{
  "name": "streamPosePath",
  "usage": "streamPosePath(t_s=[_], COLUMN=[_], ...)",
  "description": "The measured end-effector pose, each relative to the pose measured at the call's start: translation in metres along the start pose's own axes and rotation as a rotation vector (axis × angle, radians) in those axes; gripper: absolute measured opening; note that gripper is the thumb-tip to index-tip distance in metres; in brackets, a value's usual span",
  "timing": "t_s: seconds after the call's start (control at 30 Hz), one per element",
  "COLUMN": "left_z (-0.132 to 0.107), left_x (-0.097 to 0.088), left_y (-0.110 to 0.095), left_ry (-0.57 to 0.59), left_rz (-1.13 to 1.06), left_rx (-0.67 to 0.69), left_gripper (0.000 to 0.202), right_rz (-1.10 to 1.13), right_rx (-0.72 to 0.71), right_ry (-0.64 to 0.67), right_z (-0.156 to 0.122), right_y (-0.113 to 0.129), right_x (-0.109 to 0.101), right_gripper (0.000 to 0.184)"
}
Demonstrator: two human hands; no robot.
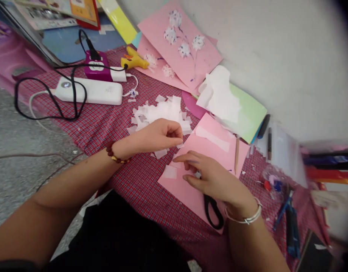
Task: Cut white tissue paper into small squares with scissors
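My left hand is closed in a pinch over the near edge of a pile of small white paper pieces. A scrap of white shows by its fingertips, but whether it is held I cannot tell. To the right, my right hand hovers above a pink sheet with thumb and index finger apart and nothing visible between them. Black-handled scissors lie on the sheet, their blades hidden under that hand. A white paper strip, a white paper square and a pencil also rest there.
Pink cards with white dotted flowers lean at the back beside a yellow glue gun. A white power bank with looping black cable lies left. White paper covers a green sheet. A blue cutter lies right.
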State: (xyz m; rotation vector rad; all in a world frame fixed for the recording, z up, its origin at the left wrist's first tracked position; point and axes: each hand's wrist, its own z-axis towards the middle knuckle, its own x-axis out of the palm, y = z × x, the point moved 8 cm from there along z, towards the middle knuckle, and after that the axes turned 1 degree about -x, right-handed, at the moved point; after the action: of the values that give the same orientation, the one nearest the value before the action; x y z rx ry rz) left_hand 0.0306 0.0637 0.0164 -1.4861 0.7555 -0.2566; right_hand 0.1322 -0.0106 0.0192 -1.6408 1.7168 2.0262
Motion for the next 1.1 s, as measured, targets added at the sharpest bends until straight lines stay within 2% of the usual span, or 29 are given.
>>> streamPosePath(t_s=[0.1,0.2,0.27,0.37,0.47,0.53,0.6,0.73,0.8,0.9,1.0,1.07,1.1], left_z=[0.000,0.000,0.000,0.000,0.000,0.000,0.000,-0.001,-0.001,0.000,0.000,0.000,-0.001], left_x=[0.002,0.001,0.001,0.001,-0.001,-0.001,-0.002,-0.005,-0.005,-0.004,-0.004,-0.005,-0.006], left_y=[0.001,0.003,0.004,0.004,0.003,0.003,0.003,0.002,0.002,0.003,0.004,0.005,0.006], left_ry=[0.014,0.008,0.004,0.000,-0.008,-0.012,-0.017,-0.045,-0.044,-0.029,-0.026,-0.041,-0.049], left_rz=[0.007,-0.012,-0.024,-0.042,-0.046,-0.040,-0.034,-0.019,-0.024,-0.031,-0.033,-0.027,-0.019], left_rx=[0.005,0.001,0.002,0.014,0.018,0.013,0.006,0.016,0.021,0.018,0.020,0.012,0.000], left_gripper=[0.005,0.005,0.005,0.006,0.011,0.015,0.016,0.013,0.013,0.013,0.013,0.015,0.019], right_rz=[-0.139,-0.247,-0.245,-0.069,0.165,0.225,0.175,-0.090,-0.155,-0.162,-0.103,0.013,0.079], right_rx=[0.001,0.055,0.072,0.044,0.018,0.015,0.010,0.012,0.015,0.001,-0.022,-0.046,-0.054], right_ry=[0.015,0.009,-0.025,-0.153,-0.382,-0.480,-0.428,-0.164,-0.109,-0.090,-0.103,-0.192,-0.283], right_z=[0.007,0.015,0.018,0.018,0.011,0.007,0.009,0.017,0.019,0.021,0.023,0.021,0.019], right_y=[0.004,0.001,-0.001,-0.003,-0.010,-0.014,-0.013,-0.005,-0.003,-0.002,-0.002,-0.002,-0.003], right_x=[0.015,0.030,0.033,0.023,-0.002,-0.013,-0.011,0.016,0.026,0.033,0.032,0.024,0.015], right_gripper=[0.045,0.030,0.019,0.018,0.017,0.015,0.015,0.037,0.029,0.013,0.014,0.015,0.015])
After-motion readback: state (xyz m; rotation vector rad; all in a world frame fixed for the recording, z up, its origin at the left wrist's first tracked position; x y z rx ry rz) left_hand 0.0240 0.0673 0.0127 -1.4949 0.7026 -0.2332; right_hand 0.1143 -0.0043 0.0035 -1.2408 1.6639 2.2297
